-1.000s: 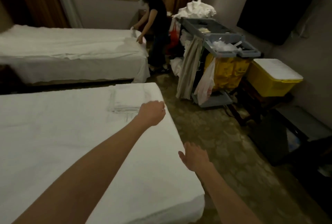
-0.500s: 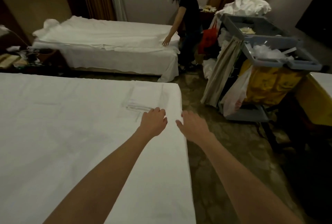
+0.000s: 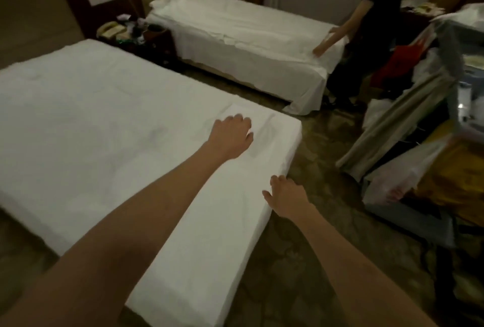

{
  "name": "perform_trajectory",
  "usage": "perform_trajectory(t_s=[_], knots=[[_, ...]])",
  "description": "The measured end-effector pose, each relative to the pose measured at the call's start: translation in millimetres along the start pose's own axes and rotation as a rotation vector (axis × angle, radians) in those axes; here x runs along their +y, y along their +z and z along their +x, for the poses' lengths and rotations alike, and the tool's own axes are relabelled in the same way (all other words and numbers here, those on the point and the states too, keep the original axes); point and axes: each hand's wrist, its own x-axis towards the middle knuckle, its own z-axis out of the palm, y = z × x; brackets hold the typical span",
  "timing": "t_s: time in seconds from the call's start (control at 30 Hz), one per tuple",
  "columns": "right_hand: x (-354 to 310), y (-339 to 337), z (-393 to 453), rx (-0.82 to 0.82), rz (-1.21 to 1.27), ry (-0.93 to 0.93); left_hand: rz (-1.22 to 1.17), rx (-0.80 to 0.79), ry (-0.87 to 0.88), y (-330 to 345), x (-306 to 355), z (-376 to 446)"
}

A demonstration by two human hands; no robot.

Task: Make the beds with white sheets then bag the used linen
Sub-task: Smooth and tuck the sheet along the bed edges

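Two beds stand in the room: the near bed (image 3: 104, 122) and the far bed (image 3: 235, 30), each covered with one white sheet. One folded white sheet (image 3: 251, 122) lies on the near bed's corner. Two people are present: the wearer, showing two bare hands, the left hand (image 3: 230, 135) and the right hand (image 3: 286, 197), and one other person in dark clothes (image 3: 372, 9). One housekeeping cart (image 3: 450, 122) carries one yellow bag (image 3: 455, 180). One bedside table (image 3: 146, 38) stands between the beds.

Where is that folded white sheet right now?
The folded sheet lies on the near bed, by its far right corner, just beyond the left hand.
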Motion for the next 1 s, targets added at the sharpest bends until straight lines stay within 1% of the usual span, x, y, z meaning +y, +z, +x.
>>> perform_trajectory(t_s=[0.07, 0.1, 0.17, 0.3, 0.37, 0.5, 0.63, 0.7, 0.77, 0.83, 0.93, 1.0], knots=[[21.5, 11.8, -2.7, -0.088, -0.006, -0.033, 0.014, 0.058, -0.043, -12.1, 16.5, 4.6], [31.1, 14.6, -1.3, -0.107, -0.004, -0.051, 0.012, 0.077, -0.074, -17.0, 23.2, 6.7], [45.1, 17.1, 6.4, -0.098, -0.001, -0.089, 0.015, 0.105, -0.116, -21.2, 34.9, 10.6], [50.2, 12.9, 40.2, -0.087, -0.027, -0.191, 0.031, 0.086, -0.192, -4.3, 47.4, 12.4], [49.0, 2.4, 60.8, -0.057, -0.039, -0.235, 0.028, 0.025, -0.234, 16.3, 47.8, 13.6], [50.1, -42.2, 108.6, 0.053, -0.005, -0.333, 0.010, -0.179, -0.296, 74.9, 50.8, 25.1], [49.6, -88.9, 154.7, 0.176, -0.016, -0.408, -0.022, -0.283, -0.392, 116.0, 52.9, 39.9], [49.2, -92.8, 171.8, 0.187, -0.025, -0.444, -0.040, -0.320, -0.432, 125.1, 55.4, 45.6], [52.9, -81.4, 185.7, 0.138, -0.043, -0.481, -0.051, -0.319, -0.464, 130.5, 54.8, 54.3], [62.2, -56.9, 200.2, 0.062, -0.076, -0.523, -0.059, -0.285, -0.526, 131.9, 52.7, 65.2], [87.5, -15.4, 227.6, -0.094, -0.122, -0.554, -0.065, -0.229, -0.627, 142.8, 51.2, 78.7], [105.8, 11.8, 249.3, -0.204, -0.153, -0.562, -0.087, -0.203, -0.715, 163.0, 54.8, 79.6]])
